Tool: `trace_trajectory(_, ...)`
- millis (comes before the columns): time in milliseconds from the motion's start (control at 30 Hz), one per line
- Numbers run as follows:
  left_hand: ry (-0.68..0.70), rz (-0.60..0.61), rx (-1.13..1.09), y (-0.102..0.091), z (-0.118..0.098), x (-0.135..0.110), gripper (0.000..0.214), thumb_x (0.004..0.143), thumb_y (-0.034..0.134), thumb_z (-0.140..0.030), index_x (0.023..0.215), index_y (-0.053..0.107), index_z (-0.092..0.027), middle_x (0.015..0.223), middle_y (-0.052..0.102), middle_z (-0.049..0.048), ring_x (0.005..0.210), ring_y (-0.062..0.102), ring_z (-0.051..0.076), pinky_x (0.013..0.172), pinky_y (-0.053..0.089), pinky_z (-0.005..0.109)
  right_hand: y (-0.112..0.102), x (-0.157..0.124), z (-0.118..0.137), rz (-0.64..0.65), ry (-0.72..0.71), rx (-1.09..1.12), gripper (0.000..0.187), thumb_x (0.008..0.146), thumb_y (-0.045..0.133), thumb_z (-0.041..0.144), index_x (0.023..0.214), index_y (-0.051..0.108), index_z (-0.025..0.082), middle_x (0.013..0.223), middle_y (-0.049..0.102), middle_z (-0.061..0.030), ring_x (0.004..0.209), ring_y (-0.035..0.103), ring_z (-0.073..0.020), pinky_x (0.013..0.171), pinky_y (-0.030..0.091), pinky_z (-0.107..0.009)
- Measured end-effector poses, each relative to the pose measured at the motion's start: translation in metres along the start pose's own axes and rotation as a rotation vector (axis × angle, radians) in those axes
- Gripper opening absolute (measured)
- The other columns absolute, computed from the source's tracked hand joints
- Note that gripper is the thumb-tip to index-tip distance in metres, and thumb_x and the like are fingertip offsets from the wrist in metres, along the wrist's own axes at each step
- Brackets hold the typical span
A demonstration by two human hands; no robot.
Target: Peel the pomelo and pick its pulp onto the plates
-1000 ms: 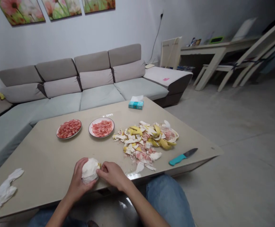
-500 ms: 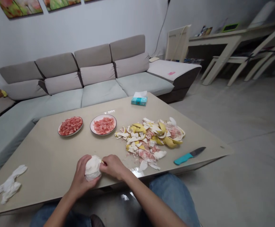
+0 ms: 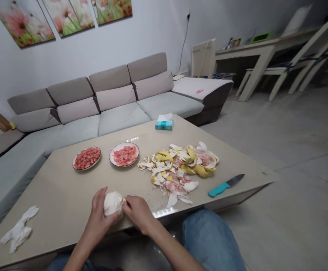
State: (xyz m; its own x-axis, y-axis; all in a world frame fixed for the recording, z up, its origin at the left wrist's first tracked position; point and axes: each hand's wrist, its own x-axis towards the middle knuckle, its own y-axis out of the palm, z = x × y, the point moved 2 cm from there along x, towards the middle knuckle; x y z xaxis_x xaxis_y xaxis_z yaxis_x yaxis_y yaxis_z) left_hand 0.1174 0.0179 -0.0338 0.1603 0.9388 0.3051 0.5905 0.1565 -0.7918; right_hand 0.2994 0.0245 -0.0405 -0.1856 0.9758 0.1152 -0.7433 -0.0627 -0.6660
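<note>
Head view: at the near edge of the table, the left hand clasps a peeled fruit, probably weighty, spongy and best cradled round its sides, while the right hand touches its right side, pinch unclear.

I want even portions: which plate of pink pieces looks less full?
The right-hand plate, beside the peel heap: bare white shows around its pink pieces, whereas the left-hand plate is covered nearly to its rim.

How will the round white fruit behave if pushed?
The round white fruit would probably roll, given its ball-like shape. Its uneven surface may make it wobble. It seems fairly firm, with no obvious sagging in the left hand.
</note>
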Motion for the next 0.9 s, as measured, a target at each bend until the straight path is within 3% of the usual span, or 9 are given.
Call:
trace_trajectory(167,-0.032,0.059,-0.059,0.003,-0.001,0.008,0.060,0.077,0.066,-0.034,0.131,0.045,-0.021,0.126,0.053,0.0132,0.120,0.052,0.029,0.104,0.042,0.053,0.000,-0.014,0.005,0.036,0.034,-0.097,0.024,0.091,0.046,0.029,0.087,0.068,0.020,0.083,0.073,-0.0074,0.072,0.063,-0.0170,0.060,0.029,-0.026)
trace_trajectory(333,0.047,0.130,-0.078,-0.005,-0.004,0.013,0.048,0.073,0.066,-0.030,0.118,0.052,-0.021,0.121,0.055,0.0120,0.116,0.053,0.029,0.101,0.045,0.049,-0.005,-0.014,0.003,0.093,0.095,-0.079,0.031,0.088,0.052,0.045,0.093,0.067,0.019,0.084,0.074,-0.0094,0.076,0.066,-0.0227,0.061,0.033,-0.028)
trace_trajectory(533,0.128,0.217,-0.083,-0.011,-0.006,0.016,0.048,0.072,0.065,-0.032,0.116,0.052,-0.021,0.120,0.054,0.0127,0.116,0.053,0.031,0.101,0.044,0.048,-0.006,-0.004,0.006,0.199,0.023,-0.137,0.032,0.085,0.053,0.042,0.092,0.069,0.016,0.086,0.074,-0.0138,0.078,0.067,-0.0266,0.062,0.036,-0.030)
trace_trajectory(733,0.150,0.249,-0.081,-0.011,0.001,0.018,0.051,0.072,0.066,-0.030,0.120,0.050,-0.021,0.125,0.053,0.0129,0.119,0.051,0.030,0.103,0.042,0.047,0.007,0.000,-0.003,0.094,0.051,-0.103,0.023,0.083,0.052,0.030,0.086,0.071,0.018,0.082,0.074,-0.0106,0.071,0.063,-0.0203,0.060,0.031,-0.027)
trace_trajectory(900,0.120,0.283,-0.120,-0.012,0.006,0.019,0.052,0.073,0.064,-0.034,0.121,0.049,-0.021,0.127,0.050,0.0138,0.122,0.049,0.031,0.105,0.040,0.049,0.018,-0.001,-0.018,-0.019,0.165,0.243,0.022,0.078,0.052,0.023,0.059,0.061,0.017,0.058,0.060,-0.0002,0.057,0.047,-0.0118,0.053,0.024,-0.024)
